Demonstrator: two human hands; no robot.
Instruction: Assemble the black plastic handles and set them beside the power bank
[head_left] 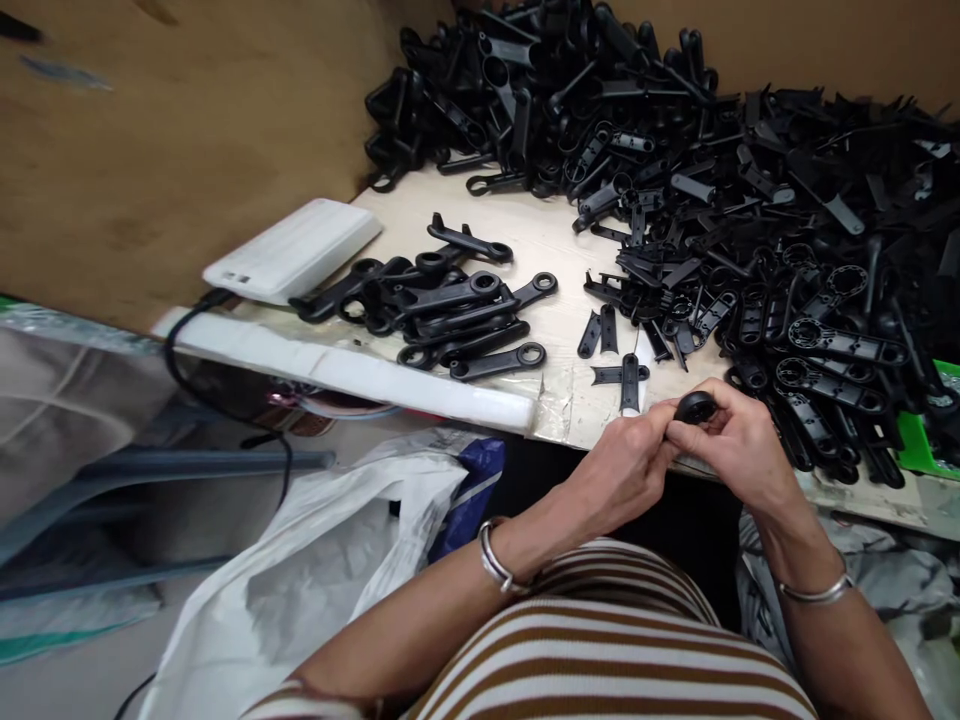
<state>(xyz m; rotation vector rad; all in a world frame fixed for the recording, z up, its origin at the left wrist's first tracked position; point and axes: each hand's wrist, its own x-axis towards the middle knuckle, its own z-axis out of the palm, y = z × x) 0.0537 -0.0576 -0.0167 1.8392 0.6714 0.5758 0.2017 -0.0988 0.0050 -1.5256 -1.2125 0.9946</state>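
Both hands meet at the table's front edge around one black plastic part with a round, ring-like end. My right hand pinches that round end between thumb and fingers. Fingers of my left hand are closed at the part's other end, which they mostly hide. Just beyond my hands lie a few small flat black plastic strips, some crossed over each other. To the left rests a small heap of black handle-shaped parts with ring ends.
A large pile of black plastic parts covers the back and right of the table. A white power bank with a black cable sits at left. White foam edging lines the front. Below hangs a white plastic bag; a green tray stands right.
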